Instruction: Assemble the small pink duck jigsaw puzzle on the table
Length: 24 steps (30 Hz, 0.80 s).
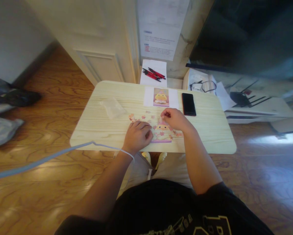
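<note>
A partly assembled jigsaw puzzle with a yellow character and a purple lower edge lies near the table's front edge. Over its upper part, my right hand pinches a small puzzle piece, largely covered by the fingers. My left hand rests on the table at the puzzle's left side, fingers bent but apart from the thumb, with nothing visible in it. Loose pink and orange puzzle pieces lie beyond the left hand. Above the puzzle sits a printed reference picture of the yellow character on white paper.
On the light wooden table lie a clear plastic bag at left and a black phone at right. Red and black pens lie on paper beyond the far edge. A grey cable runs to my left wrist.
</note>
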{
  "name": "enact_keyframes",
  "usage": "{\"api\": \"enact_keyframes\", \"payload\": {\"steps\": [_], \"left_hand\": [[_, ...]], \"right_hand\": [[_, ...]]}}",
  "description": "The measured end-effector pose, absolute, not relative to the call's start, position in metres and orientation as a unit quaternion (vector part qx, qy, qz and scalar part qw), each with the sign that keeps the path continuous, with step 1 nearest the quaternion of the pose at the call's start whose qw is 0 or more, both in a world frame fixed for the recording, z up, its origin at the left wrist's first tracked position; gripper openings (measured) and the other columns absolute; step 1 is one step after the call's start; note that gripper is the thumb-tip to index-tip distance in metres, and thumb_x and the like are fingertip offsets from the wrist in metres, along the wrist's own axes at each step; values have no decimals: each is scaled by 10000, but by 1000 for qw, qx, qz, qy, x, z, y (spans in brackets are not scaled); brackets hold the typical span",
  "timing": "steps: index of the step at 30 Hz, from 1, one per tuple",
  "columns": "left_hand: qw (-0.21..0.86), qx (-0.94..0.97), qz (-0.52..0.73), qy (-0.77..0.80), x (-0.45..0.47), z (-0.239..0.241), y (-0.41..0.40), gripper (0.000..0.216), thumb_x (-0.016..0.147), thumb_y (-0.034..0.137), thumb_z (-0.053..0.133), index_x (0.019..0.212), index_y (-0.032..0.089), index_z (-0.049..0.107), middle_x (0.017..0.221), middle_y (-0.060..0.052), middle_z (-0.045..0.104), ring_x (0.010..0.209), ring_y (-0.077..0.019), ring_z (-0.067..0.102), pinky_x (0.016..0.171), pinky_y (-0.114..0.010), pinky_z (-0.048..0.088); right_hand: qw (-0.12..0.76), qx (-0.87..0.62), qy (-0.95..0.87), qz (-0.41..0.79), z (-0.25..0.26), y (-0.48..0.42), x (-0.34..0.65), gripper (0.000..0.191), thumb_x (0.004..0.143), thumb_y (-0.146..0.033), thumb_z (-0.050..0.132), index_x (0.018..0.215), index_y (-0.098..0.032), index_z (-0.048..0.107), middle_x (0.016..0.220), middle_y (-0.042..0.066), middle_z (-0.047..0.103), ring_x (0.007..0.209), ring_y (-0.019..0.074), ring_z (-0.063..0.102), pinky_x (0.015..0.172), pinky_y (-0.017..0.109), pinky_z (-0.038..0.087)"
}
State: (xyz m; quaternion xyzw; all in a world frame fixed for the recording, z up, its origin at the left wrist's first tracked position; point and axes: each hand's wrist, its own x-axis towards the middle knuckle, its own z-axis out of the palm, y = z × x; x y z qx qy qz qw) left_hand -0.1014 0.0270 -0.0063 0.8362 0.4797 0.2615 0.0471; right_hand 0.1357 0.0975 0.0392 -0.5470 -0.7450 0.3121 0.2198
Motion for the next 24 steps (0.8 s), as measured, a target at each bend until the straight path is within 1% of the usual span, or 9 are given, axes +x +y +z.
{"api": "enact_keyframes", "payload": {"steps": [3,6,10,15,20,24], "left_hand": [[45,835,257,484,-101,-6,28,197,917,253,614,1037,234,770,1115,-59,762,1053,-281,629,931,-477,493],[46,838,257,480,-101,-6,28,198,927,250,605,1047,232,762,1136,-52,759,1067,-277,627,938,-463,491],[50,828,273,487,-102,-6,28,199,939,243,593,1056,236,754,1145,-46,754,1059,-264,632,941,-446,488],[70,803,309,505,-105,-6,28,239,974,252,548,1125,234,733,1140,-56,753,1084,-253,648,949,-437,485],[89,811,301,493,-106,-3,27,258,984,294,542,1163,239,719,1158,-66,746,1090,-257,655,958,-442,491],[100,835,284,460,-104,0,25,294,968,325,575,1220,240,701,1222,-65,738,1135,-253,656,1029,-445,485]], "right_hand": [[226,-546,-741,319,35,92,139,98,884,-189,633,883,-206,729,847,9,742,776,157,645,711,267,449],[234,-561,-723,329,31,84,153,117,893,-199,644,936,-208,752,903,22,767,804,162,664,744,273,475],[236,-619,-676,321,30,66,188,153,897,-190,637,986,-198,763,946,44,786,826,174,686,770,289,498],[215,-659,-660,290,28,43,233,140,904,-230,652,986,-225,766,979,49,792,855,199,694,804,327,509],[207,-678,-641,294,22,34,249,155,916,-219,628,1009,-217,752,988,67,794,890,219,712,836,359,520],[215,-670,-652,283,22,29,243,158,911,-207,631,1004,-222,758,1016,61,792,893,210,706,829,348,515]]}}
